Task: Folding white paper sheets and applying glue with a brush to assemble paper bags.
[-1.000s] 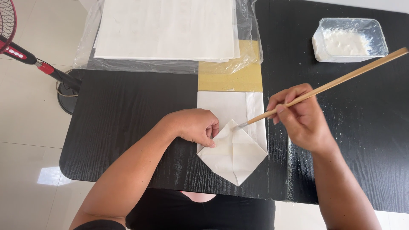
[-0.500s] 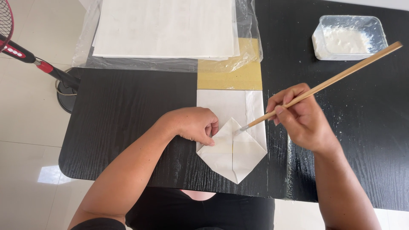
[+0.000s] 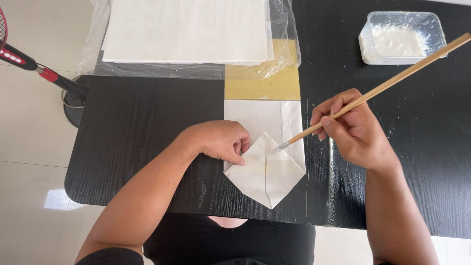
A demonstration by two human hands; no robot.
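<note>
At the far left, beside the black worktop [image 3: 137, 127], a stand with a round base and a red and black pole [image 3: 37, 68] rests on the pale tiled floor [image 3: 29, 147]. At the rear left of the worktop lies a clear plastic bag [image 3: 287, 34] containing a flat stack of white sheets [image 3: 186, 29]. The left hand [image 3: 221, 141] lies loosely curled, knuckles up, with its fingertips pressed on the left edge of the folded paper bag [image 3: 267, 172]; its grip encloses nothing. The paper bag lies flat at the front centre of the worktop, white with a yellow band at its far end, and its near end is folded into a point directed towards the person. The bag sits just to the right of the left hand and just to the left of the right hand. The right hand [image 3: 355, 130] has its grip closed on a long wooden brush [image 3: 382, 88], pinched between thumb and fingers near the lower third of the handle. The handle slopes up to the right; the bristle tip touches the upper right flap of the fold. At the rear right stands a clear rectangular plastic tub [image 3: 365, 46] containing white paste [image 3: 397, 41], well apart from both hands.
</note>
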